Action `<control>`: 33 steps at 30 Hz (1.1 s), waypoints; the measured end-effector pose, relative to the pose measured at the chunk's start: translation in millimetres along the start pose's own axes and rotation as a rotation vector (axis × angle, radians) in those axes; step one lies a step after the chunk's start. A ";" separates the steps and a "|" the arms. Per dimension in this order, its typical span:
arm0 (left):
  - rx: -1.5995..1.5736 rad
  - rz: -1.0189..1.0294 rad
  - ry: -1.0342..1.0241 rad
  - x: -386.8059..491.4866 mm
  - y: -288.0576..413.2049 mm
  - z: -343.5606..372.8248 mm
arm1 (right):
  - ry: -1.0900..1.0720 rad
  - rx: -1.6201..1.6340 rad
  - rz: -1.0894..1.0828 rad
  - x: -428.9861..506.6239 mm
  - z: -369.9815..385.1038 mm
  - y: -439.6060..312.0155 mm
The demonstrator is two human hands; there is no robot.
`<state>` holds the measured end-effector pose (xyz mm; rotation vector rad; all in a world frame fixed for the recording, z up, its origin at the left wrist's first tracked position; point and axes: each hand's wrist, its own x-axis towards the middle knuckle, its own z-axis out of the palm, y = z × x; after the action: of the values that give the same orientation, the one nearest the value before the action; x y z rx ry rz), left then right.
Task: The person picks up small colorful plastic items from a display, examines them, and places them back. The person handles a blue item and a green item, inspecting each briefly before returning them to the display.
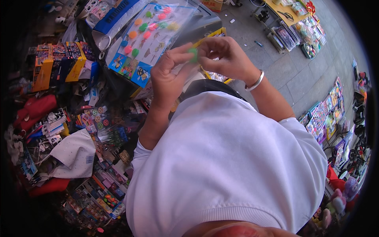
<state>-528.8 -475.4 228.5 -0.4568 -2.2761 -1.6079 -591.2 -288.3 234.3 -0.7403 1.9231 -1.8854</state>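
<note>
Between my two raised hands is a small round green item (pixel 193 55), blurred, touched by the fingertips of both. My left hand (pixel 173 66) has its thumb and fingers spread around the item's left side. Thumb and forefinger of my right hand (pixel 217 56) pinch at its right side; a silver bangle is on that wrist. Beyond and to the left lies a white card in a clear plastic bag (pixel 157 35), bearing rows of fuzzy-looking balls in green, pink, orange and blue, with cartoon pictures along its near edge. What the green item is exactly, I cannot tell.
Yellow display boxes (pixel 43 71) of small packets stand at the left. Below them lie a white cloth (pixel 77 152) and many packed small goods. A yellow-edged box (pixel 217 77) is partly behind my right hand. Scissors (pixel 286 15) rest on a table at the upper right, above grey paving (pixel 276 65).
</note>
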 end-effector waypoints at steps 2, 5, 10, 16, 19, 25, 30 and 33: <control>0.006 0.000 -0.009 -1.5 0.0 -2.1 | 0.004 0.024 -0.001 0.6 3.3 -0.2; -0.017 -0.010 0.001 -4.8 -0.4 -5.4 | 0.006 0.060 -0.004 1.5 10.4 0.8; -0.068 -0.033 0.071 -10.5 -1.6 -9.8 | 0.051 0.111 -0.018 4.2 18.1 5.6; -0.460 -0.269 0.181 -17.4 -0.6 -20.3 | 0.073 0.126 -0.045 7.7 25.1 7.2; -0.587 -0.343 0.184 -21.2 -1.4 -29.5 | 0.075 0.200 -0.099 8.1 36.3 4.9; -0.645 -0.486 0.160 -33.4 -7.9 -51.7 | 0.045 -0.072 -0.236 13.6 57.0 -6.1; -0.666 -0.482 0.161 -44.3 -11.2 -70.2 | 0.004 -0.377 -0.375 24.0 70.6 -16.0; -0.667 -0.482 0.171 -50.0 -13.5 -79.5 | -0.027 -0.414 -0.371 29.3 79.6 -18.8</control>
<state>-483.9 -558.7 220.8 0.1098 -1.7564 -2.5365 -566.1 -369.6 251.8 -1.3172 2.3163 -1.6608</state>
